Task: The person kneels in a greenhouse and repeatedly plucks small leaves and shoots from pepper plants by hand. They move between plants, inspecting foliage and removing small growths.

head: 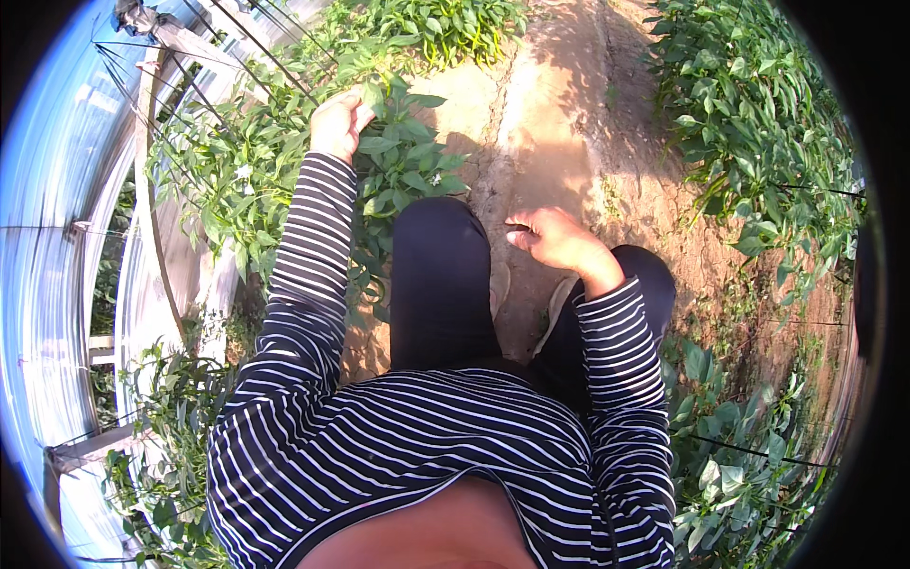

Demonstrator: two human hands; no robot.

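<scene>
My left hand [340,122] reaches forward into a leafy pepper plant [409,153] on the left side of the path. Its fingertips meet a leaf at the top of the plant and are partly covered, so any grip there is unclear. Small white flowers [244,172] show among the leaves below that hand. Over the soil path, in front of my right knee, hangs my right hand [554,238]. Its fingers are curled, with a gap between thumb and forefinger, and nothing shows in it. Farther ahead, long green peppers [462,48] hang thickly on another plant.
Dense pepper plants [753,107] line the right side of the dry soil path [547,142]. To the left stand clear plastic sheeting [50,284], a thin upright pole [146,156] and dark slanting strings [263,43]. More plants [739,455] grow close by my right elbow.
</scene>
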